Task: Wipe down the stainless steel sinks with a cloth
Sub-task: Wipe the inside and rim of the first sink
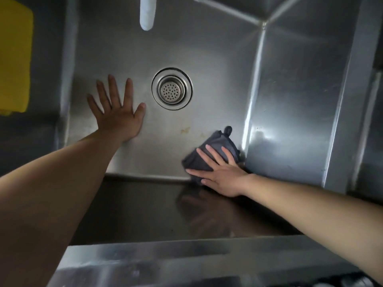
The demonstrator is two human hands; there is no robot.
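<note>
A dark cloth [209, 156] is pressed flat under the straight, spread fingers of the right hand [220, 172], in the near right corner of the sink [207, 48] floor. Part of the cloth is left showing beyond the fingertips. The left hand [118, 112] is laid palm-down on the floor, fingers released and fanned; the drain [172, 89] is seen just right of its thumb. A white spout [147, 13] hangs beyond the fingertips.

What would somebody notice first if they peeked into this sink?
Probably the two hands inside the shiny steel sink: the left hand spread flat on the bottom, and the right hand pressing a dark cloth into the near right corner. The round drain strainer sits in the middle.
</note>
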